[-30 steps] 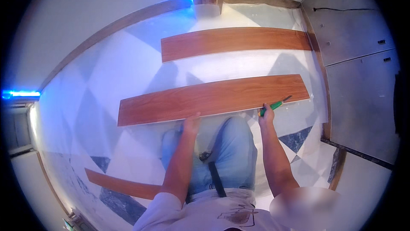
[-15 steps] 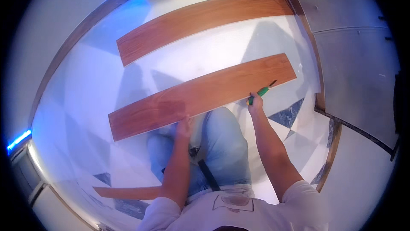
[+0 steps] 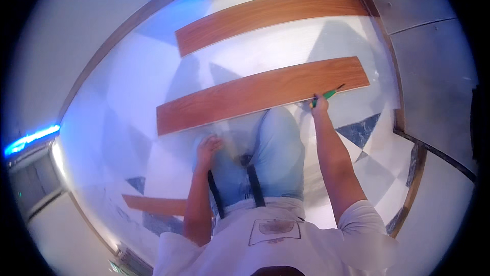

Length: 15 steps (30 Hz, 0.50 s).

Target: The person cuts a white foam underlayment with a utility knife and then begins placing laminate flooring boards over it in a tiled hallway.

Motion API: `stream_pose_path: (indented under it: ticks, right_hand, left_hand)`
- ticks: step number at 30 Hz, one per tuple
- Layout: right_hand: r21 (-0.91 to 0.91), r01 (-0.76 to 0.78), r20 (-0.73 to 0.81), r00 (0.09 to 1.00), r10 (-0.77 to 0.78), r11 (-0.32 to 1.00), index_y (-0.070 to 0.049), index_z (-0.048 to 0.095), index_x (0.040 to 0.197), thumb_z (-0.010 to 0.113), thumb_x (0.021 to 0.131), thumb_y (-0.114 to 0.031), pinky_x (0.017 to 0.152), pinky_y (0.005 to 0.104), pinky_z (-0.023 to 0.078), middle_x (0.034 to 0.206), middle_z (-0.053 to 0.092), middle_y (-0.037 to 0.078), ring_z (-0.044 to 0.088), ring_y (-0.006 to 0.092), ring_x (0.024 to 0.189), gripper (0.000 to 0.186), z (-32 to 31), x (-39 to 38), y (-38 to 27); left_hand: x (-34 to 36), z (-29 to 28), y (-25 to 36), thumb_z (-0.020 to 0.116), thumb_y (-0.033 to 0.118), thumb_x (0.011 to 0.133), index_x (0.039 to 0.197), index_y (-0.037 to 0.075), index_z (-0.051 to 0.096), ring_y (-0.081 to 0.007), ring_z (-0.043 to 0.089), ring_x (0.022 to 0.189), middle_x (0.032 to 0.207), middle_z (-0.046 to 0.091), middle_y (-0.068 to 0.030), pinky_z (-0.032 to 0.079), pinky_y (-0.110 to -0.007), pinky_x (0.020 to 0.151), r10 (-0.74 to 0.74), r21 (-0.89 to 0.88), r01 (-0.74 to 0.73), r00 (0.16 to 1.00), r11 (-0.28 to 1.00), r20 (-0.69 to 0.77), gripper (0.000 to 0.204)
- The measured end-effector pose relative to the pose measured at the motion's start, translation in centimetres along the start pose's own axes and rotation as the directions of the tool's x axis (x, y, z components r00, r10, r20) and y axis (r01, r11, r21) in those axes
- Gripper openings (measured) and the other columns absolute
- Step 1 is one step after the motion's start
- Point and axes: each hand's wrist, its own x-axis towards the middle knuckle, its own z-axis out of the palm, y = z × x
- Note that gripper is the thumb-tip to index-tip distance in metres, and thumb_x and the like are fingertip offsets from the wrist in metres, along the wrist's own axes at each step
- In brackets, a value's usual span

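Wood-grain plank point(image 3: 260, 92) lies just beyond the person's knees, its long axis running left to right on a slant, with the right end farther away than the left. The right hand point(image 3: 320, 104) is the nearer one: it is at the near edge, toward the right end, closed around a green-handled tool point(image 3: 329, 93). The tool's thin dark tip points right and away, over the plank's face; whether it touches cannot be told. The left hand point(image 3: 209, 148) is apart from the plank, above the left thigh, fingers loosely bent and nothing visible in them.

Underneath is a pale floor point(image 3: 275, 46) with grey shapes and a dark tile point(image 3: 360, 132) to the right. A far plank point(image 3: 275, 10) reaches the foot of grey panels point(image 3: 434, 72) on the right; a near plank point(image 3: 153, 204) sits left, partly behind the left forearm. Blue light point(image 3: 31, 140) glows on the far left.
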Motion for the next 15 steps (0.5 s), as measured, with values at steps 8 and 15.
stream_pose_path:
  ticks: [8,15]
  right_hand:
    - [0.114,0.112,0.193,0.972,-0.133,0.987,0.005,0.053,0.117,0.058,0.094,-0.007,0.089,0.0357,0.057,0.106,0.061,0.017,0.064,0.0292,0.098,0.027,-4.5,-2.5,1.7]
    - [-0.127,-0.045,0.267,0.961,0.078,0.991,0.006,0.056,0.116,0.055,0.097,-0.014,0.090,0.0355,0.057,0.109,0.065,0.017,0.066,0.0289,0.101,0.027,-17.9,-10.9,5.7]
  left_hand:
    - [-17.1,-23.9,-20.7,0.056,0.019,0.094,0.097,0.002,0.062,-0.0239,0.066,0.086,0.090,0.066,-0.0127,0.055,-0.035,0.081,0.038,-0.398,-0.200,0.925,0.895,-0.379,0.019]
    - [-27.9,-21.0,-44.1,0.054,0.020,0.092,0.091,0.005,0.063,-0.0259,0.065,0.071,0.079,0.064,-0.0101,0.058,-0.039,0.066,-0.415,-0.480,0.158,0.764,0.863,-0.494,0.018]
